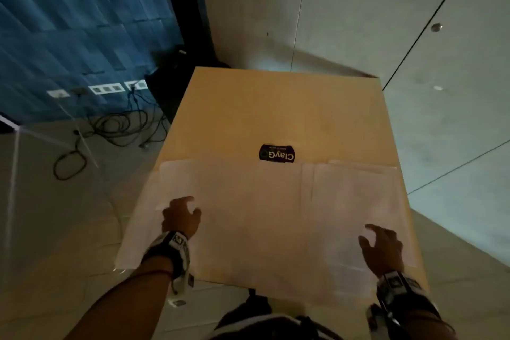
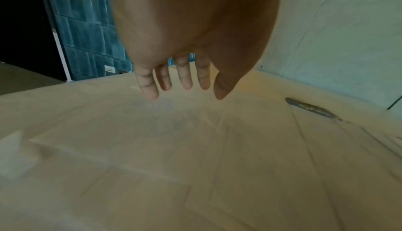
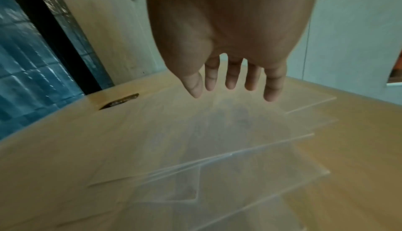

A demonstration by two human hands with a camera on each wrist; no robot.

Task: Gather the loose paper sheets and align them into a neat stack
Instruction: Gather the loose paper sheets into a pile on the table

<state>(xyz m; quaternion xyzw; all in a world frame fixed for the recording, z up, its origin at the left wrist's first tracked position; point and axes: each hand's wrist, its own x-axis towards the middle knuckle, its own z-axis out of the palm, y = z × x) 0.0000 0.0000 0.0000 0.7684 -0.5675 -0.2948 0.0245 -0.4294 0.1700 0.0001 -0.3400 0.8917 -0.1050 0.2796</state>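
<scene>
Right hand: the right hand hovers over the sheets near the tabletop's right edge, close to the near corner. Its fingers are spread and hang down, holding nothing; whether the tips touch the paper cannot be told.
Left hand: the left hand is poised over the sheets towards the left edge, fingers spread and loosely bent, empty. Contact with the paper is likewise unclear.
Paper sheets: the loose paper sheets lie flat across the near half of the tabletop, overlapping and skewed. One sheet juts past the near left corner and hangs off the edge. In the right wrist view several sheet edges fan out at different angles, so nothing is squared up yet.
Tabletop: a pale wooden tabletop, its far half bare but for a dark label near the middle, just beyond the far edge of the paper.
Why the hands sit so: one hand at each side of the spread likely means a sweep inward, pushing the sheets to the centre.
Stage: gathering appears barely begun.
Risk: the overhanging sheet could slip to the floor.
</scene>
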